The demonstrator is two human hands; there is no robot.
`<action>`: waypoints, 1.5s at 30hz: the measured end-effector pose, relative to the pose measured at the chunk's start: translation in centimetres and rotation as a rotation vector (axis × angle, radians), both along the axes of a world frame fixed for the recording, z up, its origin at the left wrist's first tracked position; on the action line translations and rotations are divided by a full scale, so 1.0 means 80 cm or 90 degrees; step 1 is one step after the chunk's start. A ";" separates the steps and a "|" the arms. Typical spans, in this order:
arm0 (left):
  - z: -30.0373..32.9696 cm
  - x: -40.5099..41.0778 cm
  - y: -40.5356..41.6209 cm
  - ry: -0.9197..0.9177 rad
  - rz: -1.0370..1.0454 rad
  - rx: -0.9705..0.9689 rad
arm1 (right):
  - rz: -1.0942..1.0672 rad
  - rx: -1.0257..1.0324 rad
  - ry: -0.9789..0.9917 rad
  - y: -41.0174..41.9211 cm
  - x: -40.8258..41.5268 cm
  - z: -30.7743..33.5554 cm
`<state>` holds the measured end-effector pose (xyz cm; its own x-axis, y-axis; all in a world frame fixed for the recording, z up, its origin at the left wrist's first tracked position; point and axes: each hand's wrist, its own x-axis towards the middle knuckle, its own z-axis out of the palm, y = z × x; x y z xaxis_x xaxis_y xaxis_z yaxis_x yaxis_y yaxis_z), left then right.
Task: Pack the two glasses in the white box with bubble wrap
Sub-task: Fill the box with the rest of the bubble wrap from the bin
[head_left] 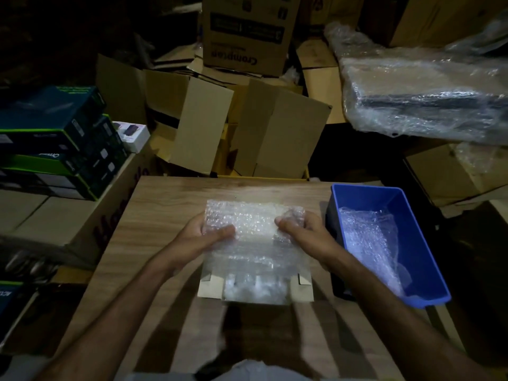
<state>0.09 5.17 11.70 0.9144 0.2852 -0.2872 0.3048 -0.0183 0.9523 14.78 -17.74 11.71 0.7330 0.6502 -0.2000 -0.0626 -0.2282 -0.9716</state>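
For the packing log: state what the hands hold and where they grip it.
Both hands, left hand and right hand, hold the bubble wrap sheet by its side edges.

"Crompton", upside down, on the brown carton (248, 34) at the back

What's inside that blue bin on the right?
Only crumpled bubble wrap shows inside the blue bin, lying along its left side and bottom. Anything beneath that wrap is hidden.

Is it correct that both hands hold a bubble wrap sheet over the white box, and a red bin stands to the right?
Not quite: the bin is blue, not red, as the head view shows. Both hands, left and right, do hold the bubble wrap sheet over the white box.
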 end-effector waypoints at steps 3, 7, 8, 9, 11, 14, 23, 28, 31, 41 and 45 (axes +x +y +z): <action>-0.017 0.000 0.001 0.018 0.052 -0.008 | -0.096 0.003 0.084 0.008 -0.016 -0.010; -0.024 -0.005 -0.012 -0.060 0.140 0.112 | -0.070 -0.016 0.016 -0.004 -0.033 -0.030; -0.031 -0.006 -0.012 -0.078 0.127 0.126 | -0.024 -0.001 -0.018 -0.007 -0.038 -0.038; -0.035 -0.007 -0.011 -0.091 0.115 0.126 | 0.028 -0.005 -0.059 -0.011 -0.040 -0.050; -0.034 -0.011 -0.008 -0.068 0.088 0.071 | 0.074 -0.069 -0.154 -0.010 -0.036 -0.071; -0.033 -0.019 0.006 0.000 -0.001 -0.001 | 0.049 -0.140 -0.253 0.000 -0.032 -0.078; -0.033 -0.012 0.023 0.000 -0.158 0.280 | 0.083 -0.026 0.039 -0.008 -0.022 -0.057; -0.034 -0.018 0.011 0.017 -0.185 0.116 | 0.027 0.045 0.019 -0.008 -0.028 -0.070; -0.044 -0.020 0.010 0.043 -0.199 0.057 | 0.038 0.000 0.021 -0.005 -0.029 -0.080; -0.077 -0.014 0.012 0.055 -0.148 0.273 | 0.160 -0.206 -0.288 -0.014 -0.024 -0.105; -0.102 -0.004 -0.008 0.041 -0.194 0.481 | 0.268 -0.389 -0.519 -0.006 -0.031 -0.115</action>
